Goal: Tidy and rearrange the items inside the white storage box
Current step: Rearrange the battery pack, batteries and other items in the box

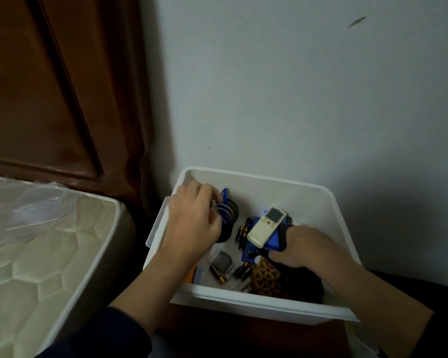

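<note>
Both hands are down inside the white storage box (246,177), which sits against the wall beside a mattress (49,254) wrapped in clear plastic; the left hand (192,215) has its fingers curled round a bundle of dark rings and cable (229,215) at the box's far-left corner, with a blue clip (225,195) standing just beyond its fingertips; the right hand (303,246) is curled over a blue object (272,241) and a black item near the right wall, though what exactly the fingers pinch is hidden under the palm; a white remote control (267,227) lies tilted on the blue object, touching the right thumb's side; between the 2 hands lie black batteries (242,232); nearer the person than the left grip sit a grey packet (221,260) and 1 more battery (217,273); just below the right grip lies a yellow lattice piece (265,276) beside dark cloth (303,282).
</note>
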Demonstrator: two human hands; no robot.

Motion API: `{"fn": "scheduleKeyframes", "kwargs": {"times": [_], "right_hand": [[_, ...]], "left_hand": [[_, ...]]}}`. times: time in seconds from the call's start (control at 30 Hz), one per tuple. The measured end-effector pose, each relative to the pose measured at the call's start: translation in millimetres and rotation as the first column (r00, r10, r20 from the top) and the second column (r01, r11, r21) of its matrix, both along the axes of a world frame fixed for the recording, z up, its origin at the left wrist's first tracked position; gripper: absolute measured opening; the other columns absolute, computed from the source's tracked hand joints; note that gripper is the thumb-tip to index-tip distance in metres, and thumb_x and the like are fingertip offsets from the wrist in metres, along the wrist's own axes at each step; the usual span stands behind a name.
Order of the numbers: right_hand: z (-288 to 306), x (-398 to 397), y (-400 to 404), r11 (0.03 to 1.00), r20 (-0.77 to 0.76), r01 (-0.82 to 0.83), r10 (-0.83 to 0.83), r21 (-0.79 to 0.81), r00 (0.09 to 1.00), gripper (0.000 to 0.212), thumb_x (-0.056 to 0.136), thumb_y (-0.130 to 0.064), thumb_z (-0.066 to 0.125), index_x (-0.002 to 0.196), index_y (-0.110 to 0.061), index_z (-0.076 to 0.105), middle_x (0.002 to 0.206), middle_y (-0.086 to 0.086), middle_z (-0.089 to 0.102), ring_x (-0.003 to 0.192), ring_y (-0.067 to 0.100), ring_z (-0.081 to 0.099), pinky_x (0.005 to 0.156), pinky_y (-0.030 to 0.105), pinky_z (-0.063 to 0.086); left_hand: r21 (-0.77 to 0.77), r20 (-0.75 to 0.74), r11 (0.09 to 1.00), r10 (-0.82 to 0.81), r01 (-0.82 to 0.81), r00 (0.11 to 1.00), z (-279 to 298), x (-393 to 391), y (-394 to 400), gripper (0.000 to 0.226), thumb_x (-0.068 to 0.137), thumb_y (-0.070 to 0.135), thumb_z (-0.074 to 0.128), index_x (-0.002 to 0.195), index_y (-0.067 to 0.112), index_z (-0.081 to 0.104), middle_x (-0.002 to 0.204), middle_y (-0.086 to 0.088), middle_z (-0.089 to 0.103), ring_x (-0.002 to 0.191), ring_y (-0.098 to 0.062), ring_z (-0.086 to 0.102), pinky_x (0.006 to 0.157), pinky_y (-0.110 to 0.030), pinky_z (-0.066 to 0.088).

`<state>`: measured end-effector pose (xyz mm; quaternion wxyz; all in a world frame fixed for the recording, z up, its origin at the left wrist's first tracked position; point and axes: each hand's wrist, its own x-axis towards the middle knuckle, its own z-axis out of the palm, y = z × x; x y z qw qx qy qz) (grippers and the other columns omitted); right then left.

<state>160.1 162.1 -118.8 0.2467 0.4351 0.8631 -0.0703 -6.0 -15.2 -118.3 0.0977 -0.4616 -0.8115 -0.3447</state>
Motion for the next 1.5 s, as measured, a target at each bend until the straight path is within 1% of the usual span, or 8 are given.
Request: {"fn": "scheduleKeyframes", "kwargs": {"times": [0.2, 0.4, 0.5, 0.7, 0.9, 1.13, 1.33, 1.5], "right_hand": [[-14.6, 1.4, -2.7, 0.992, 0.106, 0.124, -0.123, -0.004, 0.987, 0.079, 0.073, -0.064, 0.077, 0.134, -0.015, 0.064, 0.114, 0.007, 0.063, 0.107, 0.025, 0.064, 0.087, 0.030, 0.052], [-14.4, 5.8, -8.2, 0.937, -0.175, 0.346, -0.333, 0.051, 0.927, 0.086, 0.078, -0.035, 0.084, 0.145, -0.002, 0.042, 0.123, 0.011, 0.067, 0.108, 0.029, 0.068, 0.076, 0.032, 0.052], [-3.3, 12.4, -2.2, 0.931, -0.258, 0.361, -0.337, 0.051, 0.906, 0.056, 0.087, -0.018, 0.076, 0.134, -0.003, 0.049, 0.114, 0.012, 0.067, 0.099, 0.029, 0.067, 0.074, 0.036, 0.054], [15.0, 28.0, -4.5, 0.936, -0.486, 0.335, -0.247, 0.102, 0.838, 0.050, 0.086, -0.022, 0.073, 0.125, -0.017, 0.043, 0.093, 0.001, 0.056, 0.083, 0.024, 0.060, 0.063, 0.036, 0.044], [0.2, 28.1, -16.0, 0.961, -0.843, 0.275, -0.157, -0.011, 0.515, 0.065, 0.100, -0.023, 0.059, 0.158, -0.023, 0.029, 0.112, 0.001, 0.064, 0.085, 0.014, 0.064, 0.067, 0.029, 0.053], [-15.4, 19.2, -18.2, 0.989, -0.919, 0.148, -0.044, 0.016, 0.392, 0.066, 0.100, -0.025, 0.058, 0.157, -0.032, 0.025, 0.131, 0.003, 0.064, 0.112, 0.026, 0.067, 0.091, 0.046, 0.059], [-22.8, 18.4, -7.7, 0.982, -0.939, 0.158, -0.148, -0.102, 0.312, 0.065, 0.100, -0.022, 0.061, 0.157, -0.030, 0.031, 0.122, -0.013, 0.053, 0.104, 0.009, 0.054, 0.085, 0.028, 0.048], [-20.6, 19.7, -5.6, 0.971, -0.954, 0.177, -0.198, -0.160, 0.225, 0.062, 0.100, -0.022, 0.062, 0.155, -0.029, 0.037, 0.133, -0.010, 0.058, 0.115, 0.013, 0.060, 0.095, 0.037, 0.057]], "left_hand": [[-0.633, 0.474, 0.651, -0.102, 0.419, 0.875, -16.4, 19.2, 12.7, 0.042, 0.097, 0.026, 0.064, 0.138, 0.027, 0.056, 0.145, 0.001, 0.046, 0.127, -0.023, 0.055, 0.104, -0.039, 0.050], [-0.825, 0.381, 0.434, -0.047, 0.363, 0.923, -34.3, 35.8, 38.4, 0.071, 0.093, 0.012, 0.071, 0.155, 0.014, 0.036, 0.156, -0.018, 0.033, 0.132, -0.041, 0.052, 0.103, -0.044, 0.051], [-0.895, 0.276, 0.330, -0.119, 0.300, 0.954, -37.7, 38.9, 48.1, 0.072, 0.091, 0.008, 0.071, 0.154, 0.012, 0.035, 0.151, -0.021, 0.035, 0.124, -0.041, 0.054, 0.085, -0.041, 0.046], [-0.941, 0.163, 0.250, -0.258, 0.228, 0.952, -50.2, 38.0, 50.4, 0.082, 0.089, 0.019, 0.077, 0.156, 0.014, 0.029, 0.146, -0.017, 0.045, 0.127, -0.038, 0.056, 0.100, -0.046, 0.049], [-0.956, 0.142, 0.213, -0.266, 0.202, 0.953, -50.8, 31.4, 58.6, 0.077, 0.098, 0.020, 0.068, 0.160, 0.011, 0.023, 0.154, -0.021, 0.038, 0.133, -0.040, 0.053, 0.102, -0.046, 0.047], [-0.945, 0.199, 0.199, -0.282, 0.260, 0.939, -67.8, 30.8, 76.2, 0.063, 0.098, 0.014, 0.068, 0.152, 0.007, 0.037, 0.147, -0.019, 0.052, 0.131, -0.036, 0.056, 0.102, -0.045, 0.048], [-0.958, 0.274, 0.039, -0.162, 0.284, 0.948, -75.3, 28.8, 78.7, 0.065, 0.088, 0.031, 0.082, 0.140, 0.003, 0.055, 0.134, -0.015, 0.062, 0.123, -0.034, 0.061, 0.092, -0.038, 0.049], [-0.953, 0.278, 0.083, -0.143, 0.291, 0.950, -73.1, 29.7, 76.4, 0.057, 0.091, 0.029, 0.079, 0.137, 0.004, 0.057, 0.134, -0.015, 0.062, 0.121, -0.034, 0.062, 0.088, -0.037, 0.049]]}}
